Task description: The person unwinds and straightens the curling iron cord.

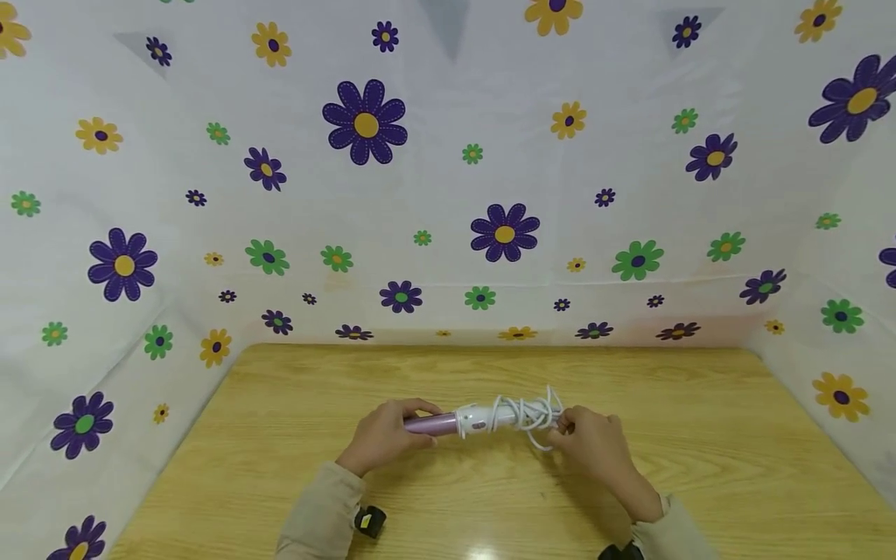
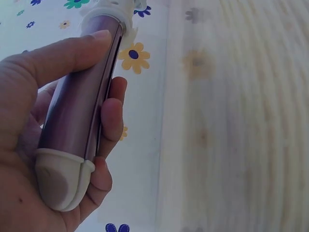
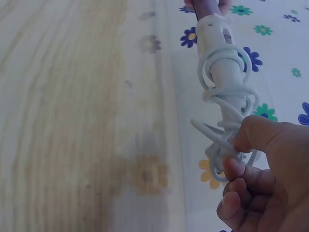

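A curling iron with a purple barrel and a white handle is held sideways over the wooden table. My left hand grips the purple barrel, the thumb along one side and the fingers curled round the other; its white tip sits against the palm. Loose loops of white cord are wound round the handle. At the handle's end, my right hand pinches the cord between thumb and forefinger, its other fingers curled in.
The light wooden table spreads beneath both hands. White cloth with purple, yellow and green flowers stands behind it and along both sides. A black band shows at the left sleeve.
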`<state>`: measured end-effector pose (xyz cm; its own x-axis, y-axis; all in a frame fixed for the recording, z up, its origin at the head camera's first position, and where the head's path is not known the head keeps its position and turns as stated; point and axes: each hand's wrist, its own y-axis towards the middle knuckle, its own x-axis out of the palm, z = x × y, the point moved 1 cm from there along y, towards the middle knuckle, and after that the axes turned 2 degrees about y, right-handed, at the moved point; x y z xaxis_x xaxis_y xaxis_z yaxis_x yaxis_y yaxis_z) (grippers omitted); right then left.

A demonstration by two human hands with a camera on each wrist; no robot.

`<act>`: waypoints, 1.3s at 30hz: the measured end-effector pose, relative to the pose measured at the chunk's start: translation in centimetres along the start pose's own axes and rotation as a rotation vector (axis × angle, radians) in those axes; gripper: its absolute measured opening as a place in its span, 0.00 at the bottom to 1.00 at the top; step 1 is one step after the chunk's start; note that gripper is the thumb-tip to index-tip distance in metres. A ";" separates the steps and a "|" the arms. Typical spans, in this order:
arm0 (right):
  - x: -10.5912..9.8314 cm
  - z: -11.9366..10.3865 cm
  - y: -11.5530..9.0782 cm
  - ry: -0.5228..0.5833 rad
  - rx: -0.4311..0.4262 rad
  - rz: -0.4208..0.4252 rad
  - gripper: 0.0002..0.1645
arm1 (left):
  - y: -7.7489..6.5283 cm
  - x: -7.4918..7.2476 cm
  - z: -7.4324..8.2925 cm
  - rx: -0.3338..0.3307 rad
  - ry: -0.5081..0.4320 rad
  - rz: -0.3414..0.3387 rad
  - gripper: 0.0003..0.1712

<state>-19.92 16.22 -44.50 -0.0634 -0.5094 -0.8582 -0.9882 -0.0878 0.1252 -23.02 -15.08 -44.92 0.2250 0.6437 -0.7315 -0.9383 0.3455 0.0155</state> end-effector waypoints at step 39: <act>-1.4 0.1 -0.9 0.581 0.151 -0.173 0.15 | -0.6 -2.0 0.4 0.010 -0.020 0.016 0.20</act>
<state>-18.95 17.08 -43.44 0.1435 -0.8849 -0.4432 -0.9889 -0.1103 -0.1000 -22.81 -16.31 -43.23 0.2147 0.6626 -0.7175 -0.9393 0.3414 0.0342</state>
